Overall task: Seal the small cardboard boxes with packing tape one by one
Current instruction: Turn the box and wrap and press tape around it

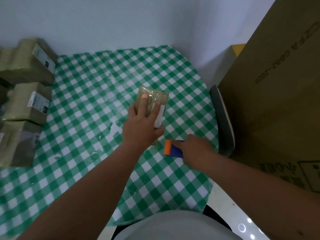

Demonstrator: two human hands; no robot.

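Note:
A small cardboard box [152,97] wrapped in shiny tape lies on the green checked tablecloth [90,104] near the middle. My left hand [142,122] rests flat on top of it, fingers spread; one finger wears an orange fingertip cover, and the thumb lies along the box's near side. A white label shows on the box's right edge. Just behind the box's near end, my right hand [192,149] grips a blue tape dispenser with an orange roller [171,148], which touches the table beside the box.
Three taped boxes [29,104] with white labels are stacked along the left edge. A big brown carton [277,101] stands at the right, with a grey chair back [223,118] between it and the table. A white wall is behind.

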